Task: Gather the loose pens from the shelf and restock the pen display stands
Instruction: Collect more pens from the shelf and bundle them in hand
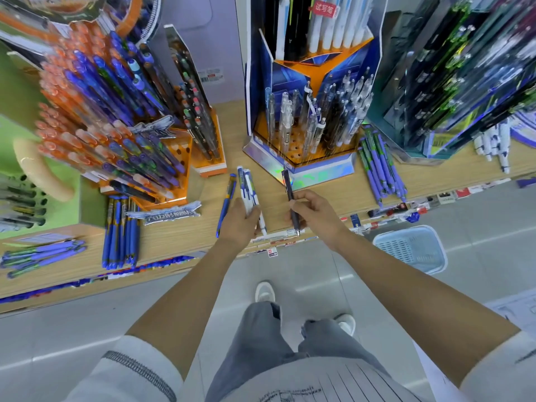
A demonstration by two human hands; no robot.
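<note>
Shows pale wood grain on shelf (pixel 179 227). White w/ blue bands on pen bundle (pixel 246 184) in left grip (pixel 237 219); solid blue on outer pen (pixel 229 192). Near-black navy on slim pen (pixel 290 192) in right grip (pixel 316 213). Orange base, orange + blue caps on left stand (pixel 182 158). Blue & orange panels, rainbow holo-foil base on mid stand (pixel 319 172). Teal base on right stand (pixel 420 152). Blue on loose pens (pixel 120 230); purple-green on pen pile (pixel 380 166). Light blue on basket (pixel 412 248); grey tiles on floor (pixel 290 280).
</note>
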